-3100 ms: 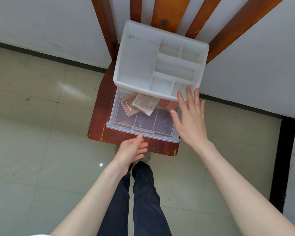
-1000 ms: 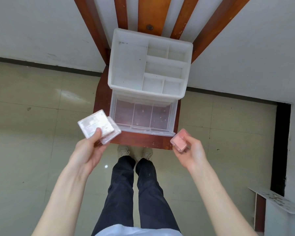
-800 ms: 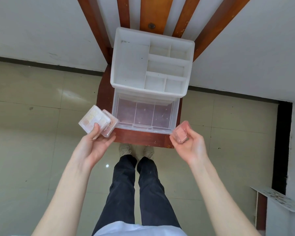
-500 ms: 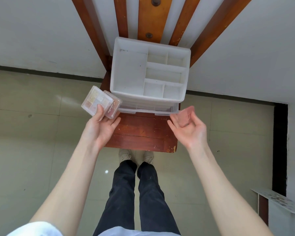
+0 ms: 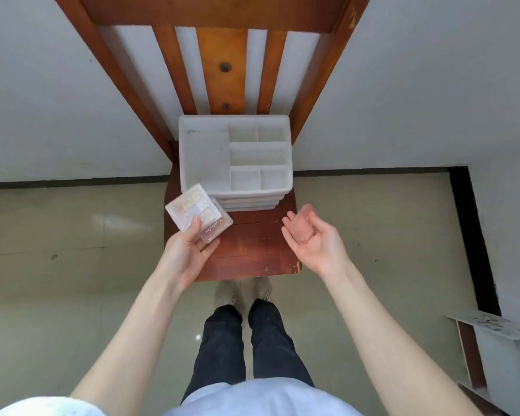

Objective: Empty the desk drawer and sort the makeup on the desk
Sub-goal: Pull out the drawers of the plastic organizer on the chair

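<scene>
A white plastic organiser (image 5: 204,157) with several top compartments stands on the wooden chair seat (image 5: 252,250); its drawer front (image 5: 249,204) sits pushed in. My left hand (image 5: 186,253) holds two stacked clear palettes (image 5: 197,211), thumb pressed on top, just left of the organiser's front corner. My right hand (image 5: 312,238) is palm up at the seat's right edge, fingers curled round a small pink compact (image 5: 302,231).
The chair's slatted back (image 5: 222,70) rises against a white wall behind the organiser. Tiled floor lies on both sides. My legs and shoes (image 5: 243,291) stand under the seat's front edge. A low white shelf (image 5: 499,328) is at the lower right.
The drawer, open and emptied a second ago, is now pushed in. Both hands have risen toward the organiser, still holding the palettes and the pink compact.
</scene>
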